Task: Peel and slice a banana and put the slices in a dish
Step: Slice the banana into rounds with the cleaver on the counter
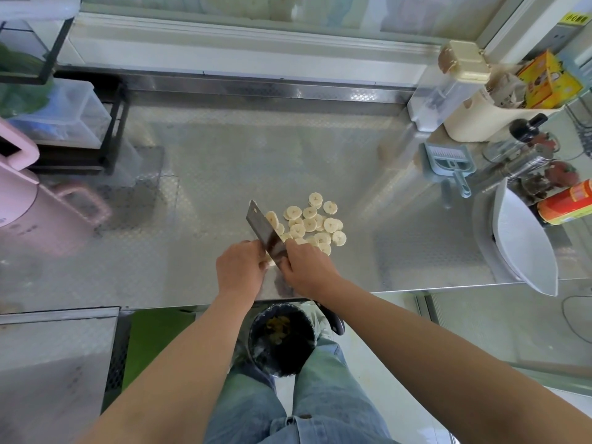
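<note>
Nearest, at 6 o'clock between the knees, stands one black bin (282, 339) with yellow peel pieces inside. Above it, at the near edge of the metal surface (198, 174), there are two hands. The right hand (307, 267) grips the handle of one cleaver (265, 230), and its blade points to 11 o'clock. The left hand (238, 267) curls its fingers on a small banana end (267, 261), touching the blade; most of this piece is hidden.

Just beyond, at 1 o'clock, about twenty banana slices (312, 224) lie on the bare surface. Some overlap, so I cannot tell the exact count. One white dish (525, 251) stands tilted at 3 o'clock, well apart from the slices. One pink kettle (48, 216) is at 9 o'clock. Farther, at 2 o'clock, lies one blue slicer (448, 161).
</note>
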The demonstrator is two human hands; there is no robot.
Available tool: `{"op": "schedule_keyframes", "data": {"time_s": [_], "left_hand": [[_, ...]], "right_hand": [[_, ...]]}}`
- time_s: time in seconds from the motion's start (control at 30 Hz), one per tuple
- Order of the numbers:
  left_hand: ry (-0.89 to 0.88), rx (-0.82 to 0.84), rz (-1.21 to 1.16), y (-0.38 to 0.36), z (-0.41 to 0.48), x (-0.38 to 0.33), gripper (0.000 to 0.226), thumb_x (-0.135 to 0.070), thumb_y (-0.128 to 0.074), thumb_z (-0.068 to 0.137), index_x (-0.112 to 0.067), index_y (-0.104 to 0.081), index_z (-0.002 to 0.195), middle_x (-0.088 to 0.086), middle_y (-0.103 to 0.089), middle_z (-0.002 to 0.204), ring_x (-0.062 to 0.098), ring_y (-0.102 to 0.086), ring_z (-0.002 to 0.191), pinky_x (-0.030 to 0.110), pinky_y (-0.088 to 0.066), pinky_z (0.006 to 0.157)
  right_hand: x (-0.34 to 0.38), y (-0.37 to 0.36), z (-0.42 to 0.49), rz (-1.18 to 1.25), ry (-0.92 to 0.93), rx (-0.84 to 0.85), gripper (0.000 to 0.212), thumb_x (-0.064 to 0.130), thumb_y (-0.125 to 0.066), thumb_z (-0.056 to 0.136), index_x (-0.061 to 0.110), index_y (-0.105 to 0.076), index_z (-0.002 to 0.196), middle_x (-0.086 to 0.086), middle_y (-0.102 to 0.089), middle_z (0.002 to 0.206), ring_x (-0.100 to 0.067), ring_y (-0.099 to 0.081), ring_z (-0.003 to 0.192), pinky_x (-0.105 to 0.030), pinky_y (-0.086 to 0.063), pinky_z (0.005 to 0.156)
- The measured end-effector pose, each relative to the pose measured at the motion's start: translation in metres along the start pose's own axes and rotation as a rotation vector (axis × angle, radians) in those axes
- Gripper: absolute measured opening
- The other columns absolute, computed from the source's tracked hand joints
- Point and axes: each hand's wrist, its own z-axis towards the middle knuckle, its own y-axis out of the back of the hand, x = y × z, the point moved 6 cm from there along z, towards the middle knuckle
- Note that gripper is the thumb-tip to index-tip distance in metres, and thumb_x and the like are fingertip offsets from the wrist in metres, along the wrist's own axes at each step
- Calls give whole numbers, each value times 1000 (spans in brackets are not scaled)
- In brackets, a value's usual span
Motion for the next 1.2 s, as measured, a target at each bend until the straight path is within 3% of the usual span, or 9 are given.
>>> {"op": "schedule_keyframes", "data": {"time_s": [0.13, 0.37, 0.53, 0.7, 0.93, 1.2], "left_hand": [[3, -4, 3, 0, 0, 0, 14, -35, -69, 81, -21, -67, 84, 0, -66, 80, 22, -61, 72, 25, -36, 55], [27, 18, -13, -5, 2, 2, 18, -38, -70, 79, -23, -66, 87, 0, -67, 83, 22, -62, 75, 28, -45, 59], [28, 13, -6, -3, 2, 2, 17, -38, -68, 81, -22, -66, 88, 1, -67, 83, 22, -60, 74, 26, -38, 56], [20, 12, -11, -1, 0, 1, 16, -36, -68, 81, -21, -65, 86, 0, -66, 82, 21, -61, 73, 26, -38, 56], [-2, 30, 12, 0, -2, 3, 13, -24, -62, 85, -22, -65, 98, -1, -66, 89, 19, -62, 79, 25, -42, 60], [1, 24, 33, 0, 0, 3, 7, -24, -61, 87, -22, -66, 92, 1, -65, 83, 22, -61, 75, 26, -39, 56]], "right_hand": [[1, -3, 3, -15, -6, 15, 16, 26, -38, 98, 12, -42, 92, -7, -50, 80, -28, -53, 71, -35, -37, 59], [1, -18, 7, -67, -36, 67, 13, 22, -39, 99, 10, -44, 98, -11, -57, 88, -27, -52, 73, -34, -35, 61], [-4, -26, 7, -20, -65, 84, 16, 23, -41, 99, 8, -47, 101, -13, -60, 95, -32, -58, 86, -35, -40, 66], [-4, -16, 7, 8, -45, 38, 16, 26, -38, 99, 12, -42, 94, -13, -60, 90, -32, -58, 79, -37, -45, 65], [0, -1, 5, 41, 1, -13, 24, 29, -35, 97, 10, -50, 98, -11, -61, 87, -31, -58, 77, -41, -49, 67], [1, 0, 3, 3, 6, -8, 24, 30, -36, 98, 10, -50, 99, -11, -60, 86, -28, -57, 74, -40, -50, 65]]}}
